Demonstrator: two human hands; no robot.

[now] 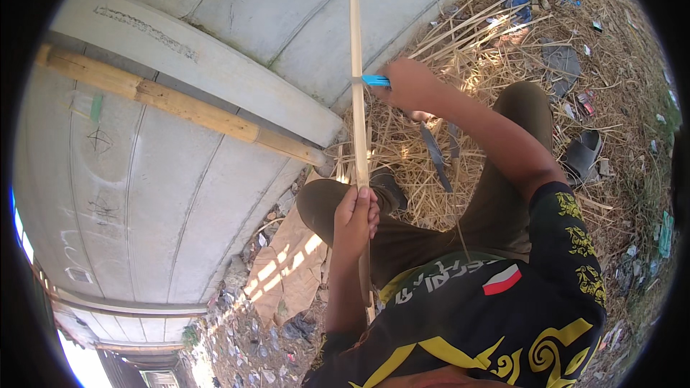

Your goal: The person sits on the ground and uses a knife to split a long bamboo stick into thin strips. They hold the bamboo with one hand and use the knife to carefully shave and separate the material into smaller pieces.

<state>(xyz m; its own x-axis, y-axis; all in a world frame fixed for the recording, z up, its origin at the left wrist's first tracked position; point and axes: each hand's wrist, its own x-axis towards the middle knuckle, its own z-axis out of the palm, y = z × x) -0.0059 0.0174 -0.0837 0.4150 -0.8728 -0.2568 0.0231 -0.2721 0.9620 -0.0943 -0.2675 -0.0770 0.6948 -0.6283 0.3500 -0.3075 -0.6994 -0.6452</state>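
Observation:
A long pale bamboo strip (359,129) stands nearly upright in front of me, running from the top edge down past my knees. My left hand (356,212) is closed around its lower part, thumb on top. Farther up, my right hand (413,86) grips a blue-handled utility knife (376,80). Its grey blade end lies across the strip, touching it. The fingers of my right hand are partly hidden behind the back of the hand. A dark, long flat blade (435,156) lies on the shavings between my legs.
Bamboo shavings (420,205) cover the ground, with loose strips (467,32) at the far right. A concrete wall (165,194) and a bamboo pole (180,115) stand on the left. A cardboard sheet (284,280) lies by my left knee; a dark sandal (582,154) lies right.

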